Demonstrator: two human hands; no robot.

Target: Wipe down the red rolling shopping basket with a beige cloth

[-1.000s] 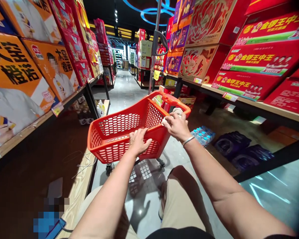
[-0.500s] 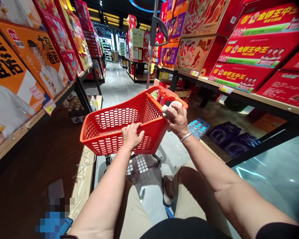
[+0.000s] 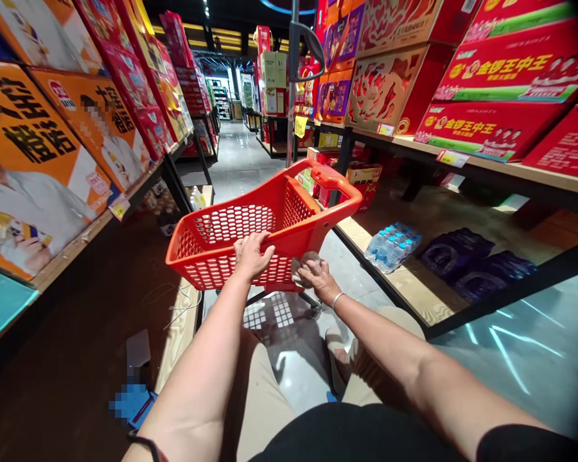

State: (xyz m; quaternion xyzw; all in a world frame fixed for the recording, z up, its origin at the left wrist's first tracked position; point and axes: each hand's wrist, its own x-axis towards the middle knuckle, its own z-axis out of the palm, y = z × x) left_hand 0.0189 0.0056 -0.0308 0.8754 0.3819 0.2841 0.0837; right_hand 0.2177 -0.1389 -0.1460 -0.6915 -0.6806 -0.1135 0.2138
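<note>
A red plastic shopping cart [image 3: 212, 221] with perforated sides stands in front of me, its handle at the far right. My left hand [image 3: 253, 258] holds the near top rim, fingers over the edge and thumb apart along it. Lower down, my right hand [image 3: 324, 282] has its fingers closed on a greyish cleaning cloth [image 3: 304, 265] and presses it to the lower rear part of the cart's near side. The fingers partly cover the cloth. Nothing shows inside the visible part of the basket.
Shelves of orange cartons [image 3: 84, 122] line the left, and red gift boxes [image 3: 501, 70] the right. Bottled water packs [image 3: 394, 247] lie on the low right shelf. A grey pole [image 3: 291, 96] rises behind the cart. A cable [image 3: 180, 305] lies on the left ledge.
My right hand has moved the cloth from beside the handle down to the cart's lower side. My left hand stays on the rim. The view has shifted slightly.
</note>
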